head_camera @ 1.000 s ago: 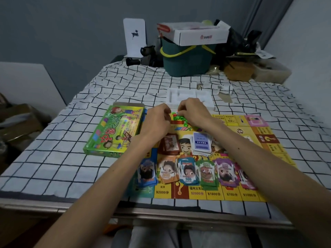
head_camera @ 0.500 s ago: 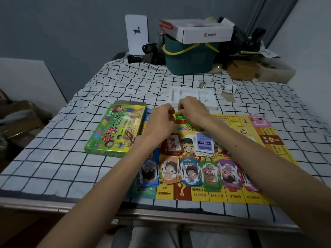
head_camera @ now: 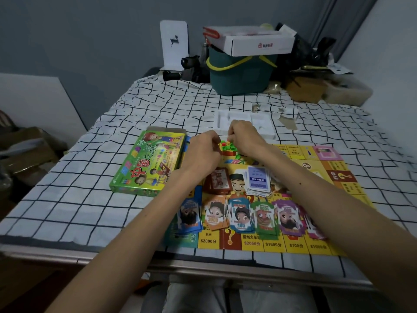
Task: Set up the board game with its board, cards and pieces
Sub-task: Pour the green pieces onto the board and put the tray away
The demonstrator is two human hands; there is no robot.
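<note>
One yellow printed game board is laid out. Along its six o'clock edge lie six stacks of paper play money: one blue stack, one orange stack, one teal stack, one green stack, one purple stack and one pink stack. At the board's centre are two card decks: one red-brown deck, and at its three o'clock one blue-and-white deck. One green cardboard game box lies at the board's nine o'clock and one white moulded plastic tray at its twelve o'clock. The small green plastic pieces at the board's twelve o'clock edge are too bunched to count. Farther toward twelve o'clock, one teal plastic bucket carries one white cardboard carton.
</note>
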